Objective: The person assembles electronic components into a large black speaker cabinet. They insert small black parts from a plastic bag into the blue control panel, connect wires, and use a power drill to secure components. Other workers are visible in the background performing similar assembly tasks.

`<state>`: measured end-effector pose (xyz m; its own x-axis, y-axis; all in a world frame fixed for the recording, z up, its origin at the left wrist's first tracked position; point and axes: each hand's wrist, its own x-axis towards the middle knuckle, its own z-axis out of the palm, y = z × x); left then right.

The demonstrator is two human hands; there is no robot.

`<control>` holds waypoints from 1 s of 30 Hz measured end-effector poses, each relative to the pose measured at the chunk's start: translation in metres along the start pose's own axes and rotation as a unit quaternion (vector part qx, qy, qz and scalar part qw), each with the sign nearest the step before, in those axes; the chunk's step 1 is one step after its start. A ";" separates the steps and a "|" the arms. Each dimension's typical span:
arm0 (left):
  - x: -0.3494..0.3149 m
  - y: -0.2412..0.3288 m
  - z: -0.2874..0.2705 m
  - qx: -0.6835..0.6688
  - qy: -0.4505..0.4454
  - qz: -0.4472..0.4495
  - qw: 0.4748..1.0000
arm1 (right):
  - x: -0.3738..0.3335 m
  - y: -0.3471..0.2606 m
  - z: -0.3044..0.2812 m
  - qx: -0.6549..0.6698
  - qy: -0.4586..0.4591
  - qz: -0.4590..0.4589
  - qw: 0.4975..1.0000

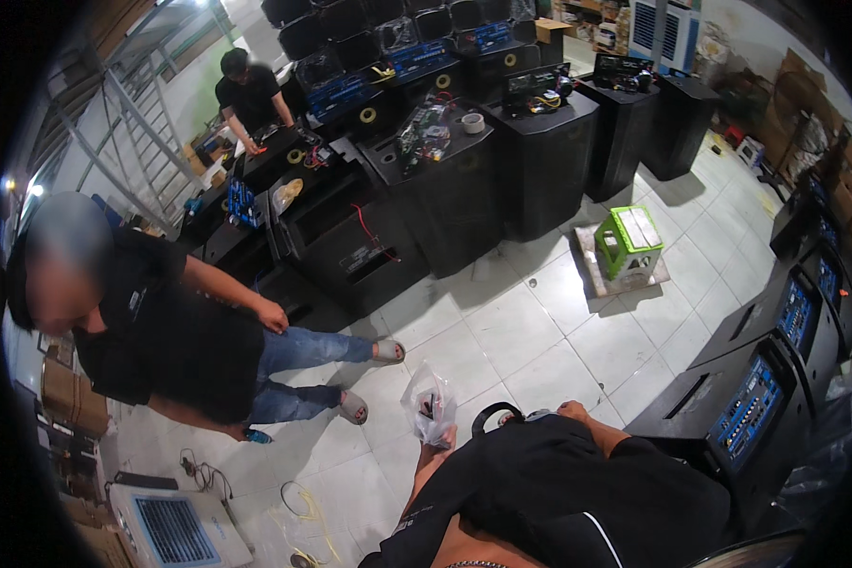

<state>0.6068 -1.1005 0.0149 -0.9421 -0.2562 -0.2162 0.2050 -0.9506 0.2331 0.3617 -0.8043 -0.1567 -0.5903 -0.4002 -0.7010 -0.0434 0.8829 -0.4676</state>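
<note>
A clear plastic bag (430,405) with small dark and reddish pieces inside hangs from my left hand (442,443), which is closed on it in front of my body. To the right of my body, my right hand (575,410) has its fingers curled in. Whether it holds anything is hidden. Between the two hands a black loop (492,414), like a strap or thick cable, shows past my black shirt. Beside it is a small greyish thing too unclear to name.
Tall black speaker cabinets (454,199) stand ahead, with circuit boards and a tape roll on top. A green-and-white step stool (630,241) is on the tiles. More cabinets with blue panels (753,402) line the right. One person (161,322) stands left; another (248,95) works behind.
</note>
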 end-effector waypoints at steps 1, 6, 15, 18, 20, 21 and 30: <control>0.000 0.000 -0.001 0.000 -0.003 -0.003 1.000 | -0.001 0.000 -0.001 0.005 -0.002 0.000 1.000; -0.002 0.002 -0.004 0.003 -0.010 -0.021 1.000 | -0.010 -0.001 0.004 0.032 0.025 0.018 0.999; 0.016 -0.010 -0.010 0.009 -0.020 -0.115 0.993 | -0.060 0.067 0.003 0.091 0.118 0.076 0.986; 0.040 -0.015 0.002 0.015 -0.047 -0.133 0.990 | -0.079 0.086 0.002 0.126 0.168 0.116 0.971; 0.066 -0.023 0.012 0.026 -0.057 -0.155 0.986 | -0.079 0.094 0.000 0.167 0.177 0.161 0.956; 0.077 -0.023 0.020 0.039 -0.062 -0.162 0.984 | -0.087 0.088 -0.001 0.195 0.169 0.188 0.948; 0.258 -0.113 0.080 0.103 -0.078 -0.247 0.960 | -0.021 0.200 -0.007 0.076 0.116 0.196 0.971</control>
<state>0.3196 -1.0451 0.0091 -0.9427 0.2609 -0.2081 -0.3183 -0.8905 0.3252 0.3597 -0.6174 -0.2320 -0.7041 0.0412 -0.7089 0.3311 0.9022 -0.2764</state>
